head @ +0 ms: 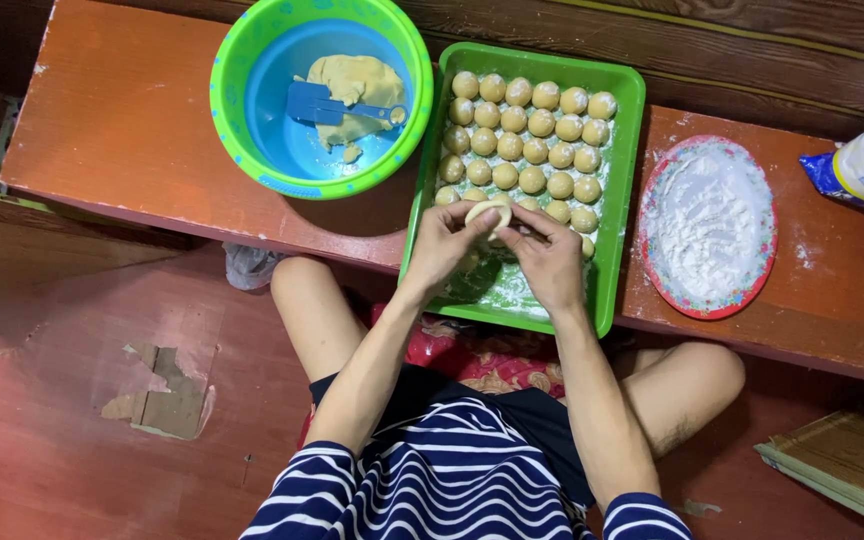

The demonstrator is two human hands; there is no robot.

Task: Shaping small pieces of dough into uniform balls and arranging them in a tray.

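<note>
We pinch a pale piece of dough between our left hand and right hand, both closed on it, above the near part of the green tray. Rows of dough balls fill the tray. Left sits a green bowl holding dough and a blue scraper; right, a floured plate.

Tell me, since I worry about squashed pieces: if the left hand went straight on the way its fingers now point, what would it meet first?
The left hand points up and to the right at the dough piece it pinches together with the right hand. Beyond that, probably the nearest dough balls in the green tray, though height above them is unclear.
</note>
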